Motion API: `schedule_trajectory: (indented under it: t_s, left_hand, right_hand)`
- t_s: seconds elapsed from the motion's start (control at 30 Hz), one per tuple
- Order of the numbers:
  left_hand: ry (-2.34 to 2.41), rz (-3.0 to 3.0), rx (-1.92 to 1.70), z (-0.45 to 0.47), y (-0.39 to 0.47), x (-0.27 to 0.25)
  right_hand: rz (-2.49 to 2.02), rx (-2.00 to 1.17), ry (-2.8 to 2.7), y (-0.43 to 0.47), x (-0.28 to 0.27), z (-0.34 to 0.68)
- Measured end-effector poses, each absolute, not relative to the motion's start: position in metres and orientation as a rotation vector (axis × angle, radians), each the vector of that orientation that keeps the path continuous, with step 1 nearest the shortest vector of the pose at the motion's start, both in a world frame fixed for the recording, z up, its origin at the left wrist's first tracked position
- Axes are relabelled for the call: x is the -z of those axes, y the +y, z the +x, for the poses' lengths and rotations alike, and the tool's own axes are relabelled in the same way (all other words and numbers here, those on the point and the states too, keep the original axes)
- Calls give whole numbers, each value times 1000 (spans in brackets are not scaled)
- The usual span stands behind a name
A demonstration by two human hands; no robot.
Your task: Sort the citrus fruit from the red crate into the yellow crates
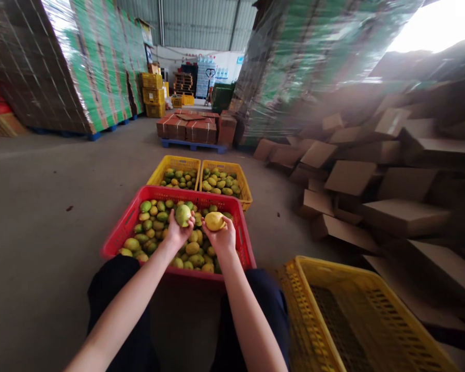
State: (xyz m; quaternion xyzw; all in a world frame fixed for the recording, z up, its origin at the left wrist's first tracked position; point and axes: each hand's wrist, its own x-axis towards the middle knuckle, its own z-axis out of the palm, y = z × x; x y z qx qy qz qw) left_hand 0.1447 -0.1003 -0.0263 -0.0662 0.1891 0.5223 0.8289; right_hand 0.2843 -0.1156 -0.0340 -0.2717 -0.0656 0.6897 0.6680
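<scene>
Over a red plastic crate (249, 243) filled with lemons, both my hands are raised, each with one fruit. My left hand (180, 231) has its fingers wrapped round a green lemon (183, 215). A yellow lemon (214, 221) is gripped in my right hand (223, 237), a short way to the right of the green one. Below the hands, green and yellowish lemons (194, 248) lie heaped in the crate. Beyond its far edge stand two yellow crates, the left one (155, 173) and the right one (246, 188), both holding more lemons.
At my right stands a stack of yellow crates (300, 289). Flattened and open cardboard boxes (351, 178) lie piled further right. Wrapped pallet loads (108, 67) rise on both sides. Ahead, a blue pallet (194, 146) carries brown cartons (201, 132).
</scene>
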Motion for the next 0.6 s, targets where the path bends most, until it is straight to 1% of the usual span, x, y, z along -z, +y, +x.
schedule_trajectory:
  t_s: [0.2,0.43,0.5,0.6]
  left_hand:
    - [466,135,-1076,135,-109,31]
    - [527,337,-1032,132,-125,26]
    - [558,407,-1031,132,-129,30]
    - [592,554,-1030,129,-136,39]
  right_hand:
    - [-718,-1575,-223,-131,34,310]
    - [-904,-1684,-410,-158,32,328]
    - [-960,-1617,-506,-168,33,328]
    - [-1066,-1428,-685,-179,35,327]
